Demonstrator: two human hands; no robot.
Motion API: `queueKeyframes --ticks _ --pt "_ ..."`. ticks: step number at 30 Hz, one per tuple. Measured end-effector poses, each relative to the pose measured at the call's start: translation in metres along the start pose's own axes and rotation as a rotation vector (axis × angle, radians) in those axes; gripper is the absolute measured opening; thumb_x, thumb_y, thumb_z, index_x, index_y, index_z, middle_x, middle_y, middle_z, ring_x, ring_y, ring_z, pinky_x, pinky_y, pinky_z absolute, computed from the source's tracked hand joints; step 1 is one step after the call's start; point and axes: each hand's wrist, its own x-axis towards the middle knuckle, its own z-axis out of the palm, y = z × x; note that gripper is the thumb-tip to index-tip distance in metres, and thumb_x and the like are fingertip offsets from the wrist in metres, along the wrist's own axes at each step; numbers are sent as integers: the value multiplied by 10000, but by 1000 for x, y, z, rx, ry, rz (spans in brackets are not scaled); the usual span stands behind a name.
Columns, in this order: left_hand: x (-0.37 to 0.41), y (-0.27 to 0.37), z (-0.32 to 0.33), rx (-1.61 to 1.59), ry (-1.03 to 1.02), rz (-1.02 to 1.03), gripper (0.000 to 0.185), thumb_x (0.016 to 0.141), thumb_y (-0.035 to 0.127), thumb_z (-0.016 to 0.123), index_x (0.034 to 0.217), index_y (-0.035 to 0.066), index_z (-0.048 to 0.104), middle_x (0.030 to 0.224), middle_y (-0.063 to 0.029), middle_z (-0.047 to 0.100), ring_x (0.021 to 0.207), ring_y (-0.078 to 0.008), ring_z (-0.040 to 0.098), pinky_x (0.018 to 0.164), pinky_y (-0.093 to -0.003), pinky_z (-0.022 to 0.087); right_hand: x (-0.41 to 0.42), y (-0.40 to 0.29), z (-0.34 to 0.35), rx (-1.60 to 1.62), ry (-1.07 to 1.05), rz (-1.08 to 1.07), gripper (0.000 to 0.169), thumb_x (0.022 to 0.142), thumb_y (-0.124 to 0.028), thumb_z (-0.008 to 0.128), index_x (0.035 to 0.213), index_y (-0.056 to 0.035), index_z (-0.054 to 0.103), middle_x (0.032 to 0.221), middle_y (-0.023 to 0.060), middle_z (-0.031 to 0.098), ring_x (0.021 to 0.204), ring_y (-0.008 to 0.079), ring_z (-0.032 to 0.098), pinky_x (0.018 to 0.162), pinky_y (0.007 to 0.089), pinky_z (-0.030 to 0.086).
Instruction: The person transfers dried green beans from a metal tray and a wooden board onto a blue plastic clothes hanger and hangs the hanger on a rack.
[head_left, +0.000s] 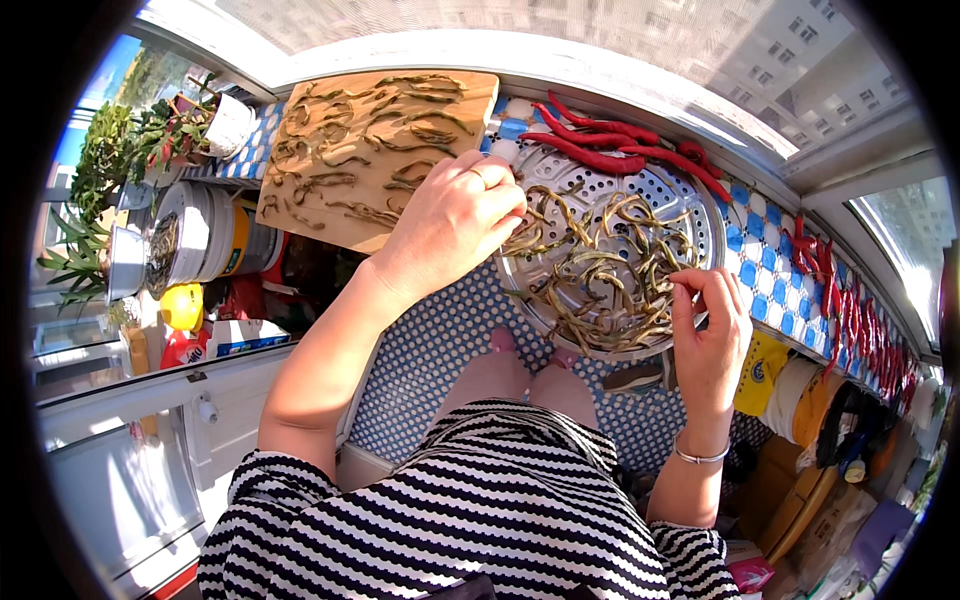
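Note:
A round perforated metal steamer tray (712, 225) stands before me with many shrivelled dried bean pods (600, 277) on it. My left hand (461, 217) reaches over the tray's left rim with its fingers curled together; whatever is between the fingertips is hidden. At the right rim, my right hand (709, 322) pinches the end of a bean pod between thumb and forefinger. To the left lies a wooden cutting board (322, 161) with similar dried pods (375, 142) spread apart on it. My left hand covers part of its right edge.
Red chili peppers (600, 146) rest on the tray's far rim and the blue-and-white tiled sill (757, 255). More chilies (855, 322) lie farther right. Potted plants (169, 142), stacked white buckets (195, 232) and a half-open door (217, 412) are at left. Bags (787, 390) hang below the sill.

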Motion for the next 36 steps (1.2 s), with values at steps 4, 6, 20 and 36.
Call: queueKeyframes --ticks 4,6,20,36 --pt "-7 6 -2 35 -70 3 116 783 122 731 821 62 640 853 -38 569 866 -239 581 850 -380 447 -1 -1 -1 0 0 10 84 808 13 645 876 -36 636 768 74 577 711 242 542 673 340 445" --pt "-7 6 2 74 -64 11 112 782 123 731 823 67 642 852 -37 570 876 -238 581 861 -381 438 -1 0 1 7 13 -20 81 808 11 648 872 -36 636 763 71 573 700 237 534 671 339 443" --pt "-14 9 0 51 -125 -2 94 783 122 721 813 83 641 862 -15 568 893 -211 573 856 -369 398 -7 0 -2 -2 16 -17 86 800 14 657 862 -40 632 775 74 591 742 259 565 693 344 455" --pt "-39 41 -1 -74 -42 34 191 720 112 777 860 106 647 858 -7 575 832 -210 562 816 -362 423 -40 -4 -34 284 -456 48 101 779 -32 695 739 -11 605 669 81 592 612 246 576 573 340 469"
